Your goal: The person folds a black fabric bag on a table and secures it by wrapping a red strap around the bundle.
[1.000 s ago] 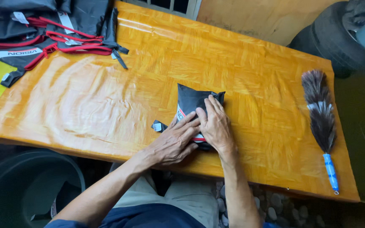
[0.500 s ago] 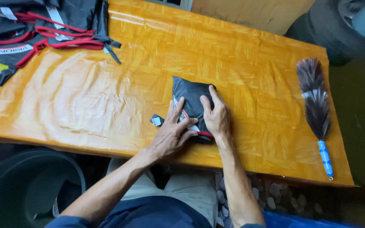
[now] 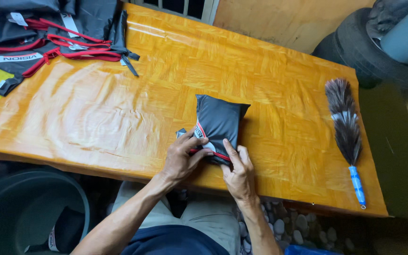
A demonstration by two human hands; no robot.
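Observation:
A small folded black fabric bundle (image 3: 219, 121) with red trim lies on the glossy orange wooden table (image 3: 119, 118), near its front edge. My left hand (image 3: 181, 157) grips the bundle's near left corner, fingers curled over the red-trimmed edge. My right hand (image 3: 238, 174) pinches the near right edge, thumb and fingers on the fabric. A small black strap end (image 3: 181, 133) sticks out beside my left hand.
A pile of black and red fabric covers (image 3: 48, 33) lies at the table's far left corner. A feather duster (image 3: 344, 127) with a blue handle rests along the right edge. Tyres (image 3: 355, 47) stand beyond the table. A dark tub (image 3: 24, 212) sits below left.
Both hands have slid from on top of the bundle down to its near edge. The bundle looks more tightly folded.

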